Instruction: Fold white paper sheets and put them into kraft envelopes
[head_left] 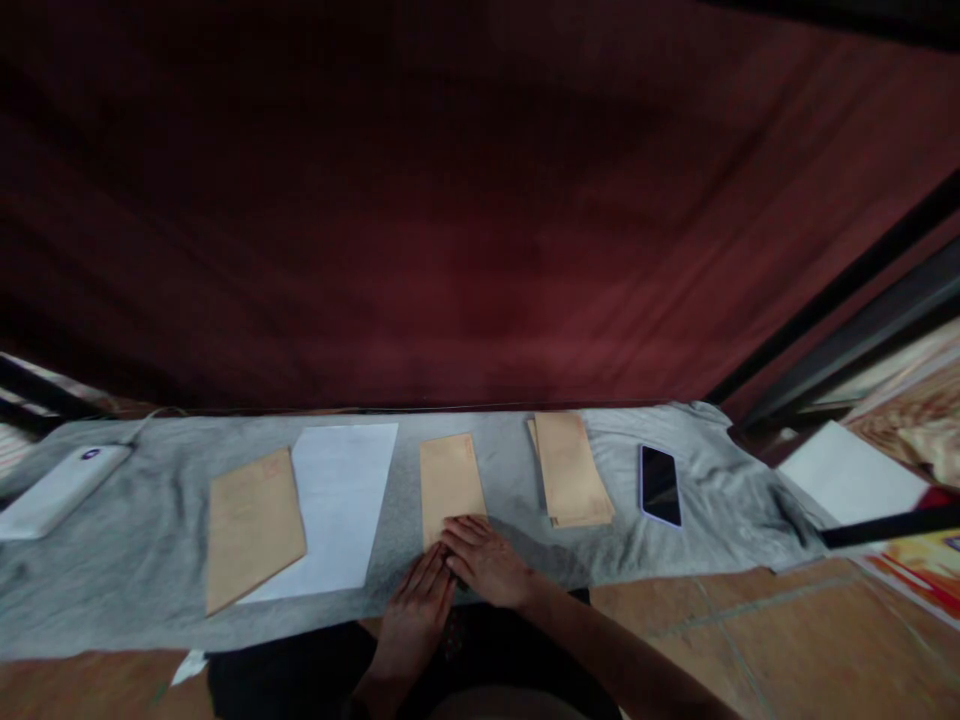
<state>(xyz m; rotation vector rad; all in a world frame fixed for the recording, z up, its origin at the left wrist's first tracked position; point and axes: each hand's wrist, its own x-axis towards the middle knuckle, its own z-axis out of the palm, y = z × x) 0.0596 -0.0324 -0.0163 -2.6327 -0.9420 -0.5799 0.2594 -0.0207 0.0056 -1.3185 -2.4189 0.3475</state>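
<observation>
Envelope [451, 475] — near end hidden beneath left hand [418, 603] and right hand [493, 570] — fingers [466, 534] flat, unclenched

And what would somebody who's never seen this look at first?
Probably the big dark red backdrop filling most of the picture's upper part. Next, perhaps the left hand and right hand, close together at the near end of a flat tan paper envelope. Farther right, a black-screened, purple-edged phone stands out on soft grey cloth.

No lettering is legible; the faint reddish print [469, 448] on the middle brown envelope [452, 487] is too small.
</observation>
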